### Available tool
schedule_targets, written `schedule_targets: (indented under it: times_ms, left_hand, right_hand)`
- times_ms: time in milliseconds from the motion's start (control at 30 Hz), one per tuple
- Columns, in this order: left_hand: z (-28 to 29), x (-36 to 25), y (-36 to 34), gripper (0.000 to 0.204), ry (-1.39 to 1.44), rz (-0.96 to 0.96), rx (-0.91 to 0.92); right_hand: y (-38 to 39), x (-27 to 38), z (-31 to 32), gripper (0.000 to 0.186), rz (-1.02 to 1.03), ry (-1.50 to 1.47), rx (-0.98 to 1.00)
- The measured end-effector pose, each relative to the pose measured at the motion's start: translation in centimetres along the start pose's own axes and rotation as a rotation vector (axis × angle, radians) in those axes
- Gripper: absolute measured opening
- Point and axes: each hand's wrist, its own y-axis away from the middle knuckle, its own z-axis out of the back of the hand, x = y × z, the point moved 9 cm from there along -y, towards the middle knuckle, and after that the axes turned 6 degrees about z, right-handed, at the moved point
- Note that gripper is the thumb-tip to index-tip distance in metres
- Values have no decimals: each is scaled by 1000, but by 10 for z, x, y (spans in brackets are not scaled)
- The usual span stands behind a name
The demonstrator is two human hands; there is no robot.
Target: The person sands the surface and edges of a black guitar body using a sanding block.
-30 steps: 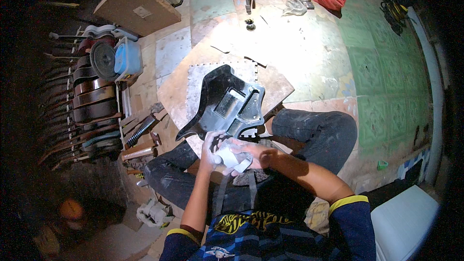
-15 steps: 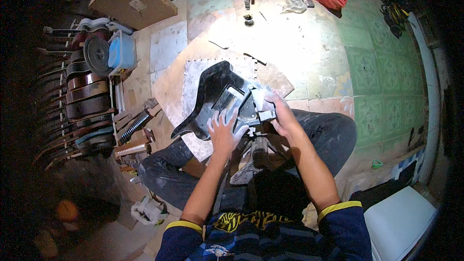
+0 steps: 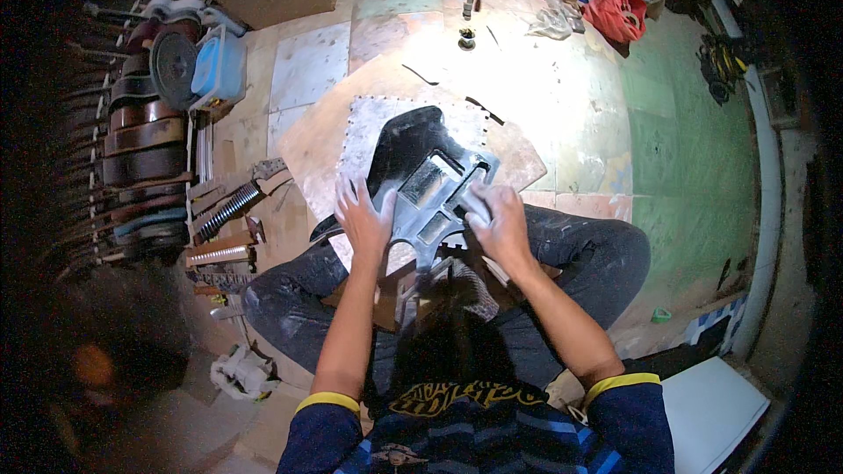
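An unstrung black electric guitar body [image 3: 399, 149] with several cut-out cavities lies before my crossed legs, its surface dulled by grey dust toward the right. My left hand [image 3: 364, 219], whitened with dust, rests on the body's left part with the fingers stretched and spread. At the right end, beside a slot-shaped cavity, my right hand [image 3: 500, 224] has its fingers bent and pressed down on the body. Whatever may be under those fingertips is hidden.
Beneath the body lies a pale foam mat [image 3: 360, 136] on a board [image 3: 307, 149]. Left of my knee are a black-ribbed tool [image 3: 230, 211] and a brush-like tool [image 3: 219, 254]. Guitars [image 3: 145, 140] stand racked at left. A red bag [image 3: 615, 13] sits at the far right.
My left hand has moved left across the guitar body. My right hand held a pale block-like piece above the right end; now its bent fingers press there, and that piece no longer shows.
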Motion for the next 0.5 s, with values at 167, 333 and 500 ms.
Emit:
schedule_targets:
  times_ms: [167, 333, 500]
  left_hand:
    - [-16, 21, -14, 70, -12, 202, 88]
    - [-14, 22, -10, 66, 31, 219, 74]
    - [-9, 25, -11, 64, -15, 222, 104]
  right_hand:
    - [-20, 16, -21, 57, 41, 155, 20]
    - [12, 45, -60, 54, 244, 310, 77]
    - [-6, 26, -59, 51, 120, 389, 81]
